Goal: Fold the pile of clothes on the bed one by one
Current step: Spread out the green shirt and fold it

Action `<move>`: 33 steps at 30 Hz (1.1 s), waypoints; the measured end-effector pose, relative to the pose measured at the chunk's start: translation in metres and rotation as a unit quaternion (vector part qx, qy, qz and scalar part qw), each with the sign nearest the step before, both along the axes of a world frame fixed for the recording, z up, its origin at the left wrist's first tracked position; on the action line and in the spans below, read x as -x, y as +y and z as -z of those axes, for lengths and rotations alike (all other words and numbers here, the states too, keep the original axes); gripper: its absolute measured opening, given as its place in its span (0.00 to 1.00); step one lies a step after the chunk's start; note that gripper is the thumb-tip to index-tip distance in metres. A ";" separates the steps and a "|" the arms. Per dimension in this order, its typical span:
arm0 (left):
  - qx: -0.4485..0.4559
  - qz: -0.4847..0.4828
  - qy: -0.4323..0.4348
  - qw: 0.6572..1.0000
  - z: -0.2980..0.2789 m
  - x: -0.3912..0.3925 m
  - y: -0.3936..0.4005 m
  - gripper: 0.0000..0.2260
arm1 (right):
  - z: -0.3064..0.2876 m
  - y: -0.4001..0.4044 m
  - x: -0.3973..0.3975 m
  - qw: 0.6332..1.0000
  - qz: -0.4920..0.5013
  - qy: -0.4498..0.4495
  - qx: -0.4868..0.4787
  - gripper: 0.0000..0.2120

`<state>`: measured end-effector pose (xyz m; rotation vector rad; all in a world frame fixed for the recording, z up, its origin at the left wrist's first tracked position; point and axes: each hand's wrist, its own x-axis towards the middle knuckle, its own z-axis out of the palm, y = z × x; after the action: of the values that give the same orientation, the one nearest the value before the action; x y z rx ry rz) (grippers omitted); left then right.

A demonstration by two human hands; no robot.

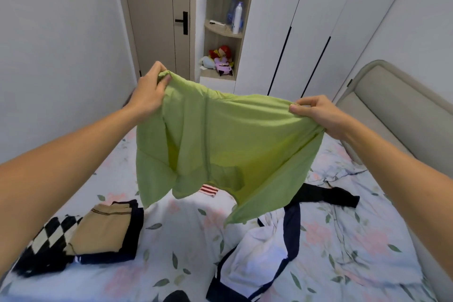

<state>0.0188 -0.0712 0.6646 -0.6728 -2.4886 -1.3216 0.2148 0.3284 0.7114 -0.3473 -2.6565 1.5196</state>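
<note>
Green shirt held up in the air over the bed, spread between both hands, hem hanging free, clear of the sheet.

Left hand: fingers and thumb curled, pinching one top corner of the shirt. Right hand: same, thumb and fingers pinching the other top corner. Cloth sags a little between them.

Done so far, judging by the layout: a folded stack sits on the bed's left side, tan piece on top of a dark navy one, with a black-and-white checked piece lying against it nearer the person.

Left to do: the shirt itself is only opened out, no fold in it yet. A white garment with navy trim lies crumpled under the shirt's right hem. A black garment lies loose beyond it. A small red-striped item shows just past the shirt's lower edge; whether folded cannot be told.

Estimate: roughly midway, about three pieces stacked, the one in hand plus at least two or three waiting.
</note>
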 end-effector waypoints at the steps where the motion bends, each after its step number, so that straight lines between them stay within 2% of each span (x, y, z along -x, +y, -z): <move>1: 0.005 -0.006 0.003 1.000 0.008 -0.010 0.002 0.08 | 0.008 0.006 -0.007 1.000 -0.007 -0.006 0.008 0.12; 4: 0.025 -0.011 0.007 1.000 0.032 -0.035 0.007 0.08 | 0.036 0.019 -0.024 0.999 -0.026 -0.023 0.035 0.14; 9: 0.087 -0.003 -0.015 0.996 0.078 -0.045 0.006 0.07 | 0.084 0.029 -0.027 0.996 -0.040 -0.062 0.059 0.09; 17: 0.178 0.000 -0.095 0.979 0.190 0.010 0.037 0.05 | 0.199 0.038 0.025 0.995 -0.007 -0.096 -0.031 0.08; 21: 0.171 0.009 -0.123 0.978 0.263 0.058 0.062 0.06 | 0.285 0.049 0.069 0.995 0.043 -0.082 -0.049 0.05; 24: 0.148 0.018 -0.112 0.982 0.326 0.084 0.073 0.06 | 0.359 0.058 0.090 0.993 0.048 -0.070 -0.076 0.04; 29: 0.194 0.063 -0.121 0.972 0.469 0.088 0.076 0.03 | 0.517 0.077 0.097 0.982 -0.002 -0.153 -0.111 0.05; 33: 0.208 0.063 -0.201 0.955 0.573 0.068 0.074 0.05 | 0.621 0.081 0.101 0.965 -0.024 -0.217 -0.145 0.18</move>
<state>-0.0490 0.0025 0.0913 -0.7137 -3.1544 -1.0626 0.1138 0.4097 0.0907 -0.6641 -3.1857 1.1414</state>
